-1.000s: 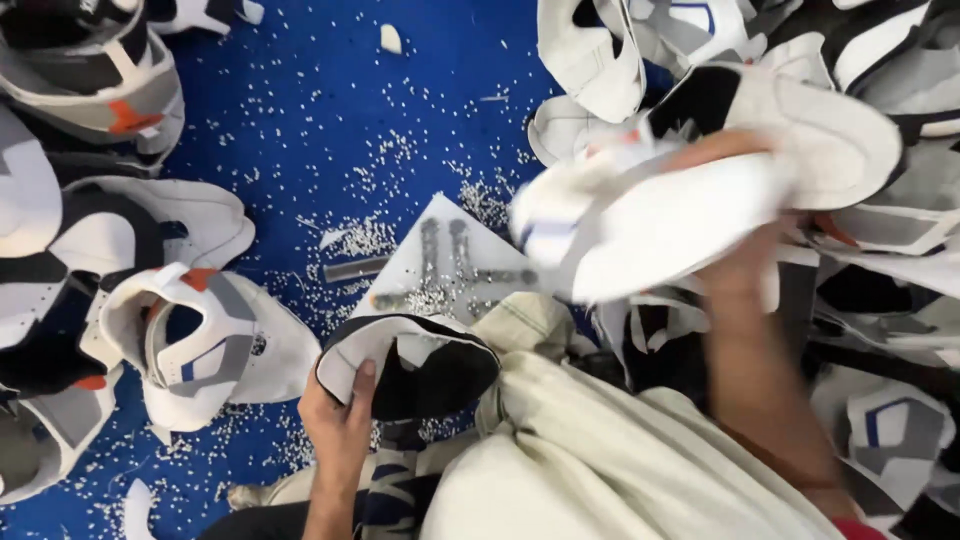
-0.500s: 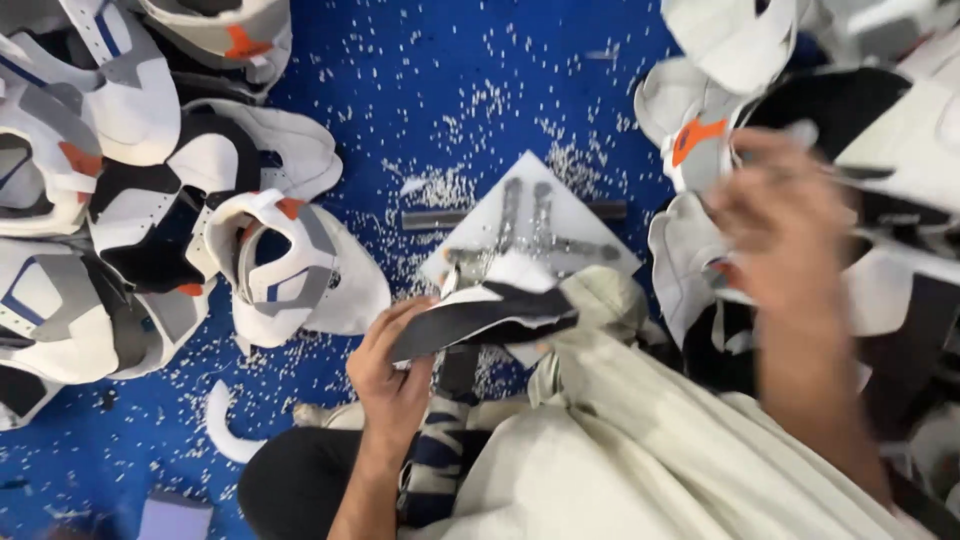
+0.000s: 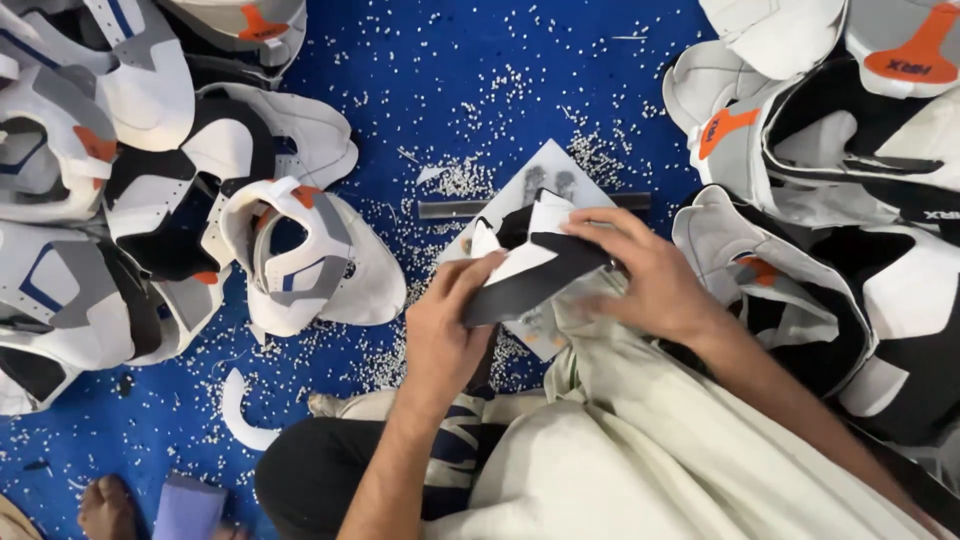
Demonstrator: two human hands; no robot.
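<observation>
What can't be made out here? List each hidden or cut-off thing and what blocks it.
Head view only:
- Shoe piece: its underside is covered by the left hand and the right hand.
- White plate with its metal bar: the lower part is hidden behind the shoe piece and hands.
- Shoe parts, right pile: cut off by the right and top edges.
- Foot: cut off by the bottom edge.

Blue floor (image 3: 480, 90) strewn with white pellets (image 3: 470, 180). Shoe uppers piled left (image 3: 300, 250) and right (image 3: 800, 290). Dark metal bar (image 3: 455, 208) lies centre.
</observation>
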